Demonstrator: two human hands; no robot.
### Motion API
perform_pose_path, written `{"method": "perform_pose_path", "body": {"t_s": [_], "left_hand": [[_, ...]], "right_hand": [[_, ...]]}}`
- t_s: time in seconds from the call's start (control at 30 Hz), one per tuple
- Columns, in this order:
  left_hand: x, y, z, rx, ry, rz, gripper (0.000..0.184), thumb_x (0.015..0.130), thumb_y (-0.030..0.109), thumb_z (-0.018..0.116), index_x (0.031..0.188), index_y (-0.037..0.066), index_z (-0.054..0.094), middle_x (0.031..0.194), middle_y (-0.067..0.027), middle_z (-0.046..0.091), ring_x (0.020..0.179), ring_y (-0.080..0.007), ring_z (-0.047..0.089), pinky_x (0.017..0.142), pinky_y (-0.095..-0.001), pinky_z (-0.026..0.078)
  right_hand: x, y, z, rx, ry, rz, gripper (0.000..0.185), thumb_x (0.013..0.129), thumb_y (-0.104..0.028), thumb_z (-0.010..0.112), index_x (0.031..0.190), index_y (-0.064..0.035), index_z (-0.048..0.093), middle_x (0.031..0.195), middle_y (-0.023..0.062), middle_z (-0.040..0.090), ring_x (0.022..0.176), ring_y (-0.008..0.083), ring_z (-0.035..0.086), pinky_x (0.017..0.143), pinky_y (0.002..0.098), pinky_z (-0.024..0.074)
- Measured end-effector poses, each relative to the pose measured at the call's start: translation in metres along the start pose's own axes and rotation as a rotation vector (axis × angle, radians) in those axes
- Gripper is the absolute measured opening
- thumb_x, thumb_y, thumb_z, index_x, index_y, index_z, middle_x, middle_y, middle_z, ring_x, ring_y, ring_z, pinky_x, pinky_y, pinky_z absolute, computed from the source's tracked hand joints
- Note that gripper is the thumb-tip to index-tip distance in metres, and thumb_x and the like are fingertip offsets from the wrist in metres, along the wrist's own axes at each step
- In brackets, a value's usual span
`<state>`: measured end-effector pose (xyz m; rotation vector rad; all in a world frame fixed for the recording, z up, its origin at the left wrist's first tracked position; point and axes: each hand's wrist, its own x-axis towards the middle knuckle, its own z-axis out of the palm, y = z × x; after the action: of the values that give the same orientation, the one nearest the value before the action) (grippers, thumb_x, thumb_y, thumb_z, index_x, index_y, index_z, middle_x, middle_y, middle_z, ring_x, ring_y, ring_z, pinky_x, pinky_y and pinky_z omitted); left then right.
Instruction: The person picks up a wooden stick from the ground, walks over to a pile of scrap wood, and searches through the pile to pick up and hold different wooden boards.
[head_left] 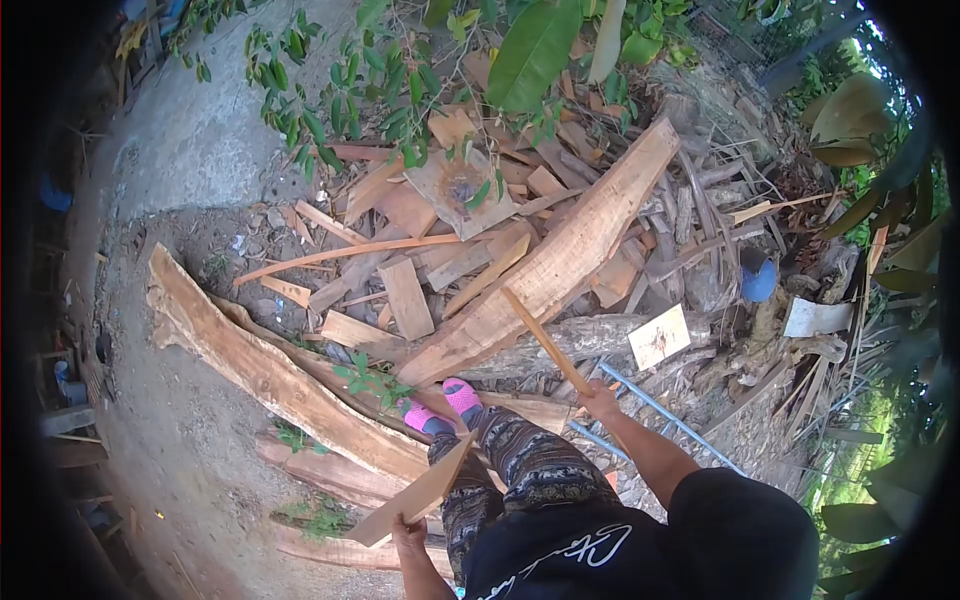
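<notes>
My left hand (409,534) is closed around the lower end of a flat wooden board (425,488), held tilted beside my left leg. My right hand (600,398) grips a narrow wooden strip (543,338), which points up and to the left. The strip's far end overlaps a long, pale wooden slab (560,240) in view; whether the two touch, I cannot tell. My pink slippers (461,397) are beside the lower end of that slab. Another long, rough-edged slab (270,375) runs along the ground to the left.
Wood offcuts (407,300) are heaped in front of me, with a grey log (590,343) below the slab. A blue metal pipe (670,415) lies at the right, near a square white plate (660,337). Leafy branches (535,60) hang over the top. Concrete (215,125) spreads at upper left.
</notes>
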<state>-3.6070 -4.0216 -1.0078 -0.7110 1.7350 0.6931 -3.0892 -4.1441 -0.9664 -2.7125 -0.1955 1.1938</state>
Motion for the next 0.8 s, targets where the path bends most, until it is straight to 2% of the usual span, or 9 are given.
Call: {"method": "perform_pose_path", "body": {"t_s": [0.07,0.13,0.2,0.3,0.37,0.4,0.47,0.7,0.8], "left_hand": [[0.001,0.0,-0.002,0.004,-0.03,-0.007,0.023,0.09,0.028,0.051,0.102,0.009,0.055,0.093,-0.0069,0.063,0.083,-0.0223,0.065,0.067,-0.0379,0.058],[0.003,0.005,-0.003,-0.01,-0.013,-0.028,0.027,0.09,0.025,0.052,0.111,0.008,0.053,0.104,-0.0098,0.061,0.091,-0.0249,0.063,0.071,-0.0423,0.057],[0.007,0.013,-0.005,-0.026,-0.043,-0.02,0.027,0.09,0.025,0.053,0.111,0.008,0.053,0.104,-0.0099,0.061,0.091,-0.0247,0.063,0.071,-0.0417,0.057],[-0.002,0.02,0.004,-0.019,-0.067,0.025,0.026,0.09,0.025,0.054,0.11,0.008,0.053,0.103,-0.0097,0.06,0.09,-0.0246,0.063,0.071,-0.0408,0.057],[-0.011,0.026,0.01,-0.006,-0.063,0.075,0.026,0.09,0.025,0.054,0.109,0.008,0.053,0.102,-0.0094,0.061,0.089,-0.0246,0.063,0.071,-0.0405,0.057],[-0.013,0.03,0.013,-0.027,-0.058,0.07,0.026,0.09,0.025,0.054,0.109,0.008,0.053,0.102,-0.0094,0.061,0.088,-0.0246,0.063,0.07,-0.0407,0.057],[-0.018,0.035,0.019,-0.021,-0.065,0.09,0.025,0.089,0.026,0.055,0.107,0.008,0.053,0.101,-0.0094,0.061,0.088,-0.0244,0.063,0.07,-0.0409,0.057],[-0.043,0.044,0.05,0.021,0.017,0.101,0.022,0.089,0.025,0.056,0.104,0.009,0.055,0.096,-0.0085,0.063,0.084,-0.0233,0.064,0.067,-0.0385,0.057],[-0.053,0.044,0.07,0.041,-0.172,0.106,0.02,0.089,0.024,0.056,0.102,0.009,0.056,0.095,-0.008,0.063,0.082,-0.0228,0.064,0.066,-0.0372,0.056]], "right_hand": [[0.0,-0.007,0.003,-0.059,-0.044,-0.032,0.049,0.075,-0.038,0.064,0.112,-0.0069,0.052,0.099,0.022,0.063,0.096,0.0363,0.06,0.083,0.0414,0.0457],[-0.008,-0.03,0.001,-0.05,-0.079,-0.021,0.049,0.075,-0.037,0.065,0.112,-0.007,0.052,0.099,0.0219,0.063,0.097,0.0357,0.06,0.083,0.0409,0.0457],[-0.011,-0.04,0.009,-0.039,-0.109,-0.007,0.049,0.075,-0.037,0.065,0.112,-0.0071,0.052,0.1,0.0218,0.062,0.097,0.035,0.06,0.084,0.0404,0.0457],[-0.006,-0.048,0.023,0.064,-0.108,-0.107,0.05,0.076,-0.037,0.065,0.113,-0.0067,0.053,0.102,0.0211,0.062,0.097,0.034,0.06,0.083,0.0397,0.0457],[-0.005,-0.054,0.03,0.034,-0.113,-0.208,0.046,0.076,-0.033,0.07,0.109,-0.0048,0.055,0.09,0.016,0.064,0.086,0.0254,0.062,0.074,0.0343,0.0474],[-0.008,-0.056,0.031,0.04,-0.12,-0.215,0.046,0.076,-0.033,0.07,0.109,-0.0048,0.055,0.09,0.016,0.064,0.086,0.0254,0.062,0.074,0.0343,0.0474],[-0.012,-0.056,0.029,0.18,-0.159,-0.189,0.046,0.076,-0.037,0.07,0.106,-0.0044,0.057,0.09,0.0153,0.063,0.087,0.0246,0.061,0.075,0.0342,0.047],[-0.03,-0.061,0.005,0.12,-0.199,-0.202,0.049,0.077,-0.046,0.066,0.102,-0.0047,0.059,0.089,0.0157,0.063,0.083,0.0255,0.061,0.074,0.035,0.0466],[-0.039,-0.071,-0.003,0.093,-0.163,-0.256,0.049,0.076,-0.046,0.066,0.103,-0.0054,0.059,0.09,0.0161,0.064,0.085,0.0269,0.062,0.075,0.0356,0.0471]]}}
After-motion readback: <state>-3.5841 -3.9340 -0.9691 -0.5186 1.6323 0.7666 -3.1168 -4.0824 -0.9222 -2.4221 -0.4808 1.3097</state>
